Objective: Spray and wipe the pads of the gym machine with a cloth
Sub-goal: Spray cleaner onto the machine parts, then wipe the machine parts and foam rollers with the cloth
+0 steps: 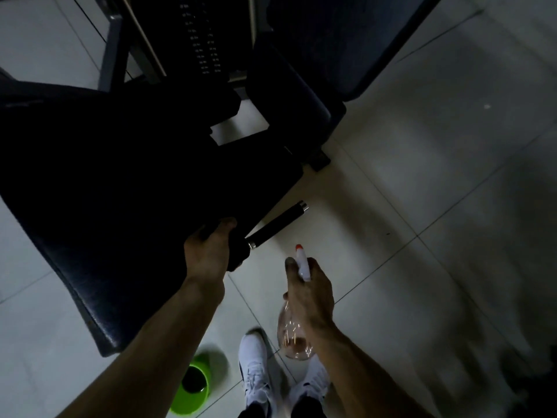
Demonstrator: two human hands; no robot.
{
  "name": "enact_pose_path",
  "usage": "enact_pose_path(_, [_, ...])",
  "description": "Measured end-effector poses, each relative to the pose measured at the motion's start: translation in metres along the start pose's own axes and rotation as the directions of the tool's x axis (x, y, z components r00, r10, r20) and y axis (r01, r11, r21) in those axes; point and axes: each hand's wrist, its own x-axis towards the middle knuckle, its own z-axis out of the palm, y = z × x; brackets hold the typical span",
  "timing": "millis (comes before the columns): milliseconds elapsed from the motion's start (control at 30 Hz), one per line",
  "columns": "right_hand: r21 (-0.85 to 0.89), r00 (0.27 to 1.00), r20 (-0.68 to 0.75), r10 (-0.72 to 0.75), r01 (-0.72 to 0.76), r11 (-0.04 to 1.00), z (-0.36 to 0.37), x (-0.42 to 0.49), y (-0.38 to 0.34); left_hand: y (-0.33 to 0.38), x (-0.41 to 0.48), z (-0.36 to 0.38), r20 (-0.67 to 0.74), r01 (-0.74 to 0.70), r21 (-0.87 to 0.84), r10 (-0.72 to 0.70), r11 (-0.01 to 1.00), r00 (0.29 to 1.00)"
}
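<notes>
The right grip (310,292) is wrapped round the spray bottle (293,337). Its nozzle seems aimed past the handle (277,223) at the floor (422,176) rather than at the pad (120,176), so a squeeze now would likely wet the tiles near the shoes (254,366) and leave them slippery. The left grip (209,251) is clenched on the pad's near corner. It is too dark there to tell whether a cloth is bunched under it.
</notes>
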Motion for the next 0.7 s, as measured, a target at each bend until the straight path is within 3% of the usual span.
enact_pose_path(100, [0.082, 1.000, -0.005, 0.019, -0.019, 0.996, -0.019, 0.011, -0.008, -0.010, 0.000, 0.009, 0.040, 0.037, 0.025, -0.038, 0.999, 0.998])
enact_pose_path(233, [0.199, 0.987, 0.153, 0.044, -0.074, 0.977, -0.045, 0.021, -0.017, -0.010, -0.014, 0.032, 0.100, 0.122, 0.072, -0.129, 0.990, 0.987])
enact_pose_path(367, [0.247, 0.993, 0.119, 0.024, -0.053, 0.968, -0.083, 0.020, -0.005, -0.015, -0.042, 0.061, 0.283, 0.207, 0.106, -0.229, 0.973, 0.931])
enact_pose_path(500, [0.111, 0.999, 0.019, -0.051, 0.048, 0.993, -0.123, 0.032, 0.032, -0.039, -0.050, 0.093, 0.403, 0.413, 0.105, -0.418, 0.905, 0.814])
enact_pose_path(600, [-0.068, 0.984, -0.117, -0.134, 0.127, 0.990, -0.142, 0.069, 0.082, -0.074, -0.041, 0.125, 0.424, 0.474, 0.111, -0.473, 0.874, 0.772])
enact_pose_path(700, [-0.122, 0.980, -0.147, -0.130, 0.113, 0.986, -0.140, 0.113, 0.134, -0.114, -0.014, 0.155, 0.454, 0.543, 0.095, -0.522, 0.834, 0.722])
